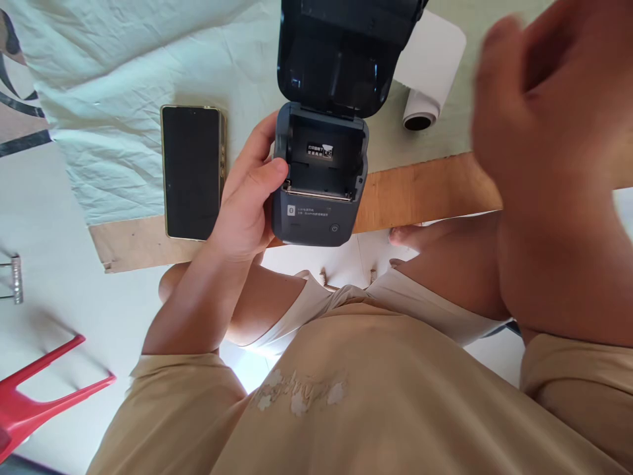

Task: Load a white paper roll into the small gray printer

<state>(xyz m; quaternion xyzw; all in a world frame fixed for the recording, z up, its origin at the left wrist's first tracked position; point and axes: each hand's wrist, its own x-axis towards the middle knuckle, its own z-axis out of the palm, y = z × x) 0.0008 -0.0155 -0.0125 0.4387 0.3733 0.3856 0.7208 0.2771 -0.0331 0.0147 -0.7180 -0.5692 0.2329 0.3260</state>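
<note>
My left hand is closed around the left side of a dark grey label printer, its thumb on the near rim. The printer's glossy black lid stands raised, baring a hollow compartment with a small printed sticker inside; no roll sits in it. On the cloth to the right of the lid lies a white paper roll with a loose sheet end. At the upper right, nearest that roll, my right hand is smeared by motion. Its fingers are partly cut off by the frame.
A dark-screened smartphone lies left of my left hand, near the table's wooden edge. Pale green cloth covers the tabletop. A red plastic stool stands on the floor at lower left. My legs are under the table's edge.
</note>
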